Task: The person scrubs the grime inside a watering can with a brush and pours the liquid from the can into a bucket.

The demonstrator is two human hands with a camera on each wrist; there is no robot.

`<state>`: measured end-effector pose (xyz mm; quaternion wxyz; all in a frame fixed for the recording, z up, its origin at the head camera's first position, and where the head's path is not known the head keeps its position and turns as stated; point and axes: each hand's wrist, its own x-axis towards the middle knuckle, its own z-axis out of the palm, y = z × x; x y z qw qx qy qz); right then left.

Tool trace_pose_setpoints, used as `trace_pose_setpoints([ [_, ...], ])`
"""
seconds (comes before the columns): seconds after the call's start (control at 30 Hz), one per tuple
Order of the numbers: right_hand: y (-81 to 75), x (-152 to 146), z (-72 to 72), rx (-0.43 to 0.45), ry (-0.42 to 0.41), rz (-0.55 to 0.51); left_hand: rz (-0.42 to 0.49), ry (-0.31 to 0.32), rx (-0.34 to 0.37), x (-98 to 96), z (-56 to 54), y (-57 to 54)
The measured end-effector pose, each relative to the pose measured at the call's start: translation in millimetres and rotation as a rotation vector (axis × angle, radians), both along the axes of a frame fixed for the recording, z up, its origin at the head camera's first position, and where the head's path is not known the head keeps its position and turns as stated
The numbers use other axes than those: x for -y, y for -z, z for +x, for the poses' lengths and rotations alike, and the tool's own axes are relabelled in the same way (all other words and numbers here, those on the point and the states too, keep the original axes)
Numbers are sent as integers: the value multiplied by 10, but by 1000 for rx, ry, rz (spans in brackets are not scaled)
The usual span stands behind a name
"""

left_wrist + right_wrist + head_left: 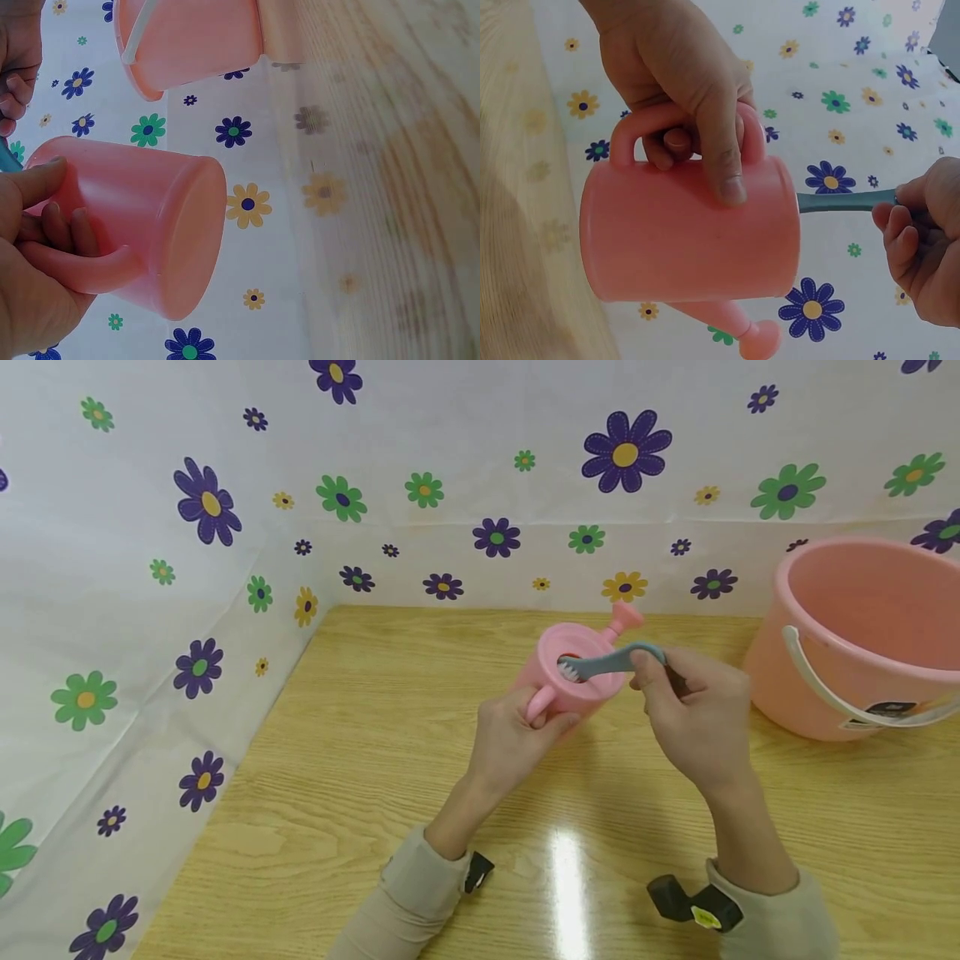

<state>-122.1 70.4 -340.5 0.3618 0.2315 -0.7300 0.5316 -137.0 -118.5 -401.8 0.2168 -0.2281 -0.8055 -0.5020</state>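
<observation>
A pink toy watering can (570, 702) is held up off the table, as its base (195, 240) shows in the left wrist view. My left hand (513, 739) grips it by the loop handle, with the thumb laid along the can's side. In my right hand (697, 718) the end of a blue-grey brush (611, 661) is pinched between thumb and fingers. The white bristles (569, 671) sit at the round opening in the can's top. From the far side of the can sticks out the spout (760, 339), which has a flared end.
A large pink bucket (780, 635) with a white handle (813, 681) stands on the right of the wood-grain table (337, 760). White flower-printed sheeting (450, 427) hangs behind and to the left.
</observation>
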Motion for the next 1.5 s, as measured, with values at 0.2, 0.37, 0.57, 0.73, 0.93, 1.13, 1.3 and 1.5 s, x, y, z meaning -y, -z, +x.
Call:
trace_pose_setpoints([
  [0.2, -29, -37, -7, 46, -9, -72, -5, 21, -21, -11, 11, -8],
  [0.37, -36, -15, 4, 13, -6, -58, -18, 17, -32, -18, 6, -19],
  [0.57, -30, 22, 2, -12, 6, -25, -37, -11, -25, -16, -12, -21],
  [0.73, -13, -8, -36, 145, 62, -112, -44, 9, -1, -29, -28, -10],
  [0.93, -29, -105, -75, 194, 106, -168, -114, 1, 50, -46, -39, 15],
  [1.13, -65, -154, -88, 147, 94, -154, -135, -6, 55, -28, -28, 3],
  [1.3, -76, -175, -94, 163, 83, -179, -140, -12, 33, -20, -28, 6],
  [1.5, -81, -218, -90, 152, 67, -207, -141, -4, 10, -15, -28, 12],
])
